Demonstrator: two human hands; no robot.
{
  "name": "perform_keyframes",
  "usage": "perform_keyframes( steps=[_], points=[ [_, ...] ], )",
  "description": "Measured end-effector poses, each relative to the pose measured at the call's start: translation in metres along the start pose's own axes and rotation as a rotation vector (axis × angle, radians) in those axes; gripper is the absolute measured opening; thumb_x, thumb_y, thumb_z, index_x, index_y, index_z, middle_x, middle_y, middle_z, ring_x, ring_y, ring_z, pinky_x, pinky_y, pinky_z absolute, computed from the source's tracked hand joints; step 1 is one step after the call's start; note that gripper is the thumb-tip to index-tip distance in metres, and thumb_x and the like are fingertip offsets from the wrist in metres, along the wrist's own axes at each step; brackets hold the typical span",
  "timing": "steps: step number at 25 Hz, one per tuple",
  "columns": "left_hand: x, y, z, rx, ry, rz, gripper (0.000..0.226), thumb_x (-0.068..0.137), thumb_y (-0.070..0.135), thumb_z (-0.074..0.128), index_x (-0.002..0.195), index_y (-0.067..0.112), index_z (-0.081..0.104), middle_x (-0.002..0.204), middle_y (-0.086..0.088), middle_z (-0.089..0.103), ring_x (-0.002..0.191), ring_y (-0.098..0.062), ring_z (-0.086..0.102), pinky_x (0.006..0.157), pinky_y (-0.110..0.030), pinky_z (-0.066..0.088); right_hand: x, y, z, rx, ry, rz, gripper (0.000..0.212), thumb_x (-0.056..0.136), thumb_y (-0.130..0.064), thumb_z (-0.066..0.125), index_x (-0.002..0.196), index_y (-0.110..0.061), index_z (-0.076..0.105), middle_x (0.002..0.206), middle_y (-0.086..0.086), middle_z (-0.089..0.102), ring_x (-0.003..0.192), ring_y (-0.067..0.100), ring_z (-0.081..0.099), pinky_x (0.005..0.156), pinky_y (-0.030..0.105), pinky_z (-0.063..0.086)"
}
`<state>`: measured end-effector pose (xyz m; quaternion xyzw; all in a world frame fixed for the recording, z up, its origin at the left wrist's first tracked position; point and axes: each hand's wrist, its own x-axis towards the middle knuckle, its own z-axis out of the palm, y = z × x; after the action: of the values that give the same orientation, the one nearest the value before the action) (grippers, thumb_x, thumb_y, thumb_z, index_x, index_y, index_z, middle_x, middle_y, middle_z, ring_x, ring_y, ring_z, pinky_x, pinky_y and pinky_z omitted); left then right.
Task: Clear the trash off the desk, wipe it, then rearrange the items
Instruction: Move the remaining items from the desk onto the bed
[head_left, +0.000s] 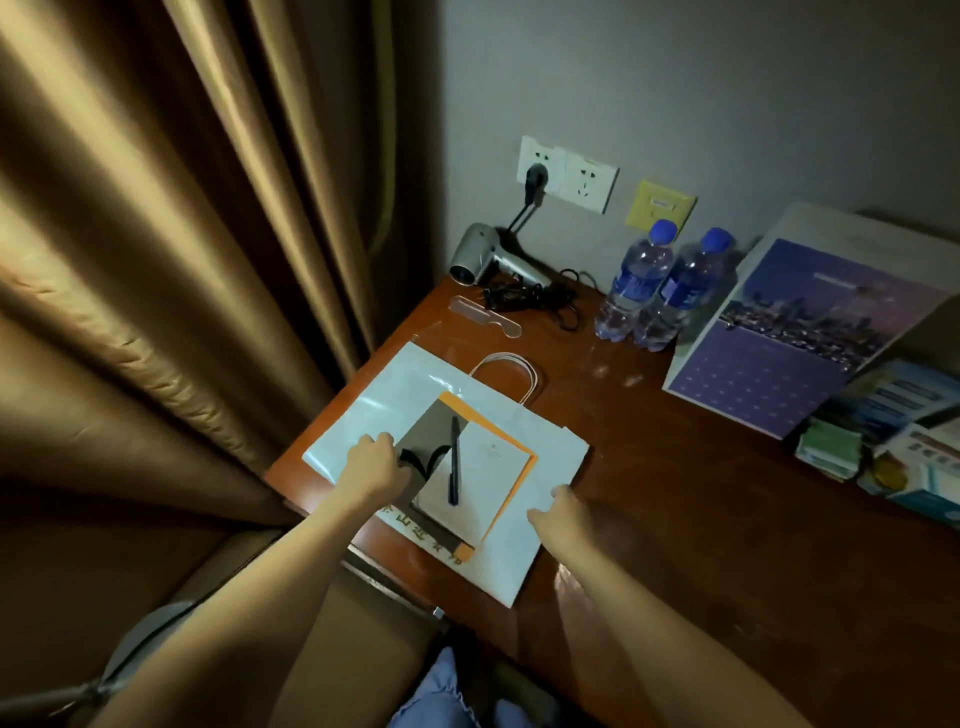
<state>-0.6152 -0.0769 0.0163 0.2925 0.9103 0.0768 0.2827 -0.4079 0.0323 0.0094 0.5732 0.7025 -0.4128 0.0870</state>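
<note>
A white paper bag (550, 467) with looped handles lies flat on the left end of the brown wooden desk (675, 493), over a white plastic bag (379, 395). On it are stacked a grey-brown booklet (431, 431), an orange sheet (511, 441) and a white notepad (483, 483) with a black pen (454, 462) across it. My left hand (371, 465) rests on the stack's left edge, fingers curled at the booklet. My right hand (563, 506) touches the paper bag's right part, fingers bent; whether it grips is unclear.
A silver hair dryer (480, 257) with coiled cord lies at the back corner, plugged into wall sockets (566, 174). Two water bottles (654, 286) stand by the wall. A purple calendar (789, 332) leans at right beside brochures (893, 441). A clear plastic strip (485, 317) lies behind the bags. Curtain (182, 234) hangs left.
</note>
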Motion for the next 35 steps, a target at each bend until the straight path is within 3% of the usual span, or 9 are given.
perform_keyframes(
  steps=[5,12,15,17,19,22,26,29,35],
  points=[
    [0.033,0.000,0.016,-0.034,-0.020,-0.024,0.056,0.085,0.024,0.064,0.130,0.001,0.039,0.125,-0.020,0.044,0.116,-0.036,0.045,0.090,-0.041,0.045,0.021,-0.004,0.016,0.178,0.145,0.174,0.044,0.090,-0.007,0.053,0.131,0.001,0.037,0.130,0.018,0.050,0.112,0.030,0.056,0.086,0.035,0.052],
    [0.048,-0.001,0.032,-0.018,0.005,-0.065,0.049,0.083,0.030,0.065,0.116,-0.001,0.046,0.117,-0.019,0.048,0.111,-0.035,0.043,0.088,-0.040,0.042,0.030,-0.005,0.016,0.235,0.194,0.312,0.052,0.091,-0.010,0.053,0.137,0.003,0.033,0.129,0.014,0.052,0.107,0.028,0.059,0.071,0.025,0.050],
    [0.057,-0.005,0.030,-0.081,-0.097,-0.056,0.039,0.082,0.031,0.067,0.104,0.000,0.058,0.106,-0.019,0.057,0.105,-0.035,0.049,0.083,-0.039,0.042,0.035,0.000,0.013,0.263,0.157,0.365,0.025,0.090,-0.010,0.054,0.110,0.004,0.057,0.106,0.010,0.062,0.085,0.025,0.061,0.045,0.008,0.035],
    [0.058,-0.006,0.024,-0.334,-0.184,-0.038,0.022,0.085,0.020,0.066,0.097,0.002,0.058,0.095,-0.018,0.060,0.094,-0.034,0.057,0.078,-0.040,0.046,0.040,0.003,0.019,0.398,0.155,0.407,0.009,0.086,-0.009,0.057,0.087,-0.001,0.060,0.101,0.018,0.067,0.075,0.028,0.061,0.056,0.018,0.044],
    [0.058,-0.010,0.017,-0.637,-0.293,-0.077,0.012,0.088,0.009,0.060,0.095,0.007,0.051,0.097,-0.017,0.060,0.089,-0.034,0.059,0.079,-0.043,0.049,0.041,0.003,0.023,0.515,0.188,0.418,0.009,0.083,-0.008,0.059,0.076,-0.005,0.054,0.096,0.021,0.066,0.081,0.032,0.063,0.065,0.029,0.045],
    [0.052,-0.018,0.013,-0.788,-0.370,-0.057,0.015,0.092,0.000,0.049,0.088,0.014,0.049,0.093,-0.018,0.063,0.077,-0.031,0.061,0.068,-0.040,0.053,0.035,0.001,0.026,0.566,0.161,0.354,0.008,0.085,-0.006,0.057,0.087,-0.011,0.051,0.091,0.008,0.059,0.080,0.023,0.057,0.058,0.025,0.042],
    [0.044,-0.019,0.009,-0.875,-0.385,-0.035,0.021,0.095,-0.001,0.044,0.092,0.018,0.052,0.089,-0.013,0.064,0.073,-0.027,0.061,0.061,-0.034,0.052,0.030,0.010,0.028,0.672,0.109,0.305,0.031,0.090,0.002,0.043,0.097,-0.025,0.055,0.097,0.002,0.064,0.084,0.018,0.061,0.064,0.026,0.049],
    [0.043,-0.020,0.007,-0.897,-0.411,-0.037,0.021,0.096,0.002,0.043,0.096,0.021,0.051,0.092,-0.014,0.063,0.078,-0.030,0.060,0.065,-0.037,0.051,0.023,0.018,0.021,0.777,0.163,0.323,0.037,0.090,0.010,0.038,0.101,-0.017,0.061,0.092,0.002,0.065,0.072,0.014,0.060,0.058,0.023,0.049],
    [0.034,0.001,-0.003,-0.892,-0.493,0.058,0.020,0.097,0.002,0.043,0.097,0.020,0.051,0.091,-0.017,0.063,0.077,-0.034,0.060,0.066,-0.040,0.053,-0.003,0.047,-0.011,0.937,0.204,0.346,0.031,0.094,0.009,0.039,0.113,-0.006,0.059,0.101,0.012,0.062,0.076,0.022,0.060,0.064,0.030,0.049]
  ],
)
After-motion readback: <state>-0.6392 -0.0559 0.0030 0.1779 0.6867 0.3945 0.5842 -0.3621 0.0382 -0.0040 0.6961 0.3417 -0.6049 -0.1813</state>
